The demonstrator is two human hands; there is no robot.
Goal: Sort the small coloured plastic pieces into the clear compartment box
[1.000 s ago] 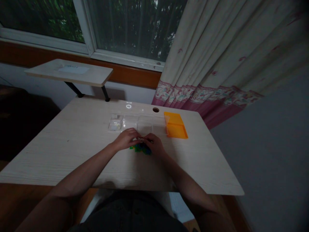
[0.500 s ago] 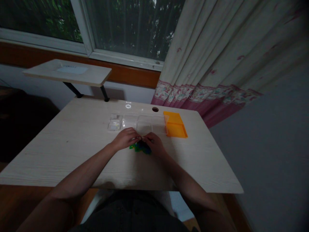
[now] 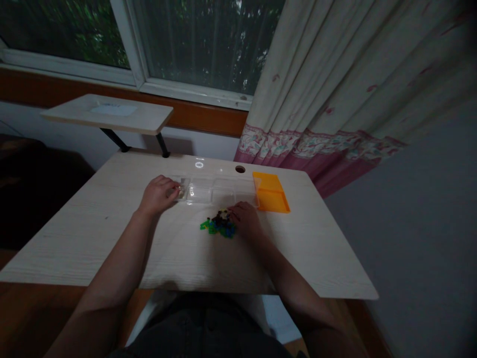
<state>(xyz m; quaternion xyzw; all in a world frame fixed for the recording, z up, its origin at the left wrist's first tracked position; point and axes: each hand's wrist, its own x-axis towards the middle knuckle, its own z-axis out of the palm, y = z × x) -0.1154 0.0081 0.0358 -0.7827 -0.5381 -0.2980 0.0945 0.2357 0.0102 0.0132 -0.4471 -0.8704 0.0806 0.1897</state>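
Observation:
On the table lies a pile of small plastic pieces (image 3: 219,224), green, blue, dark and cream. My right hand (image 3: 245,217) rests at the right side of this pile, fingers bent at its edge; whether they grip a piece is hidden. My left hand (image 3: 159,195) is over the leftmost small clear box (image 3: 182,182), with its fingertips pinched together above a compartment. A small pale thing shows at those fingertips, too small to name. Beside that box stand clear plastic trays (image 3: 200,195) in a row, running right behind the pile.
An orange open box (image 3: 273,199) lies at the right end of the clear trays. Behind them the tabletop (image 3: 93,219) has a round cable hole (image 3: 240,169). A raised shelf (image 3: 149,119) stands at the back left, and a curtain (image 3: 290,114) hangs behind the table.
My left hand has left the pile and moved left and away from me to the small clear box. My right hand stays by the pile, slightly to the right, leaving more pieces visible.

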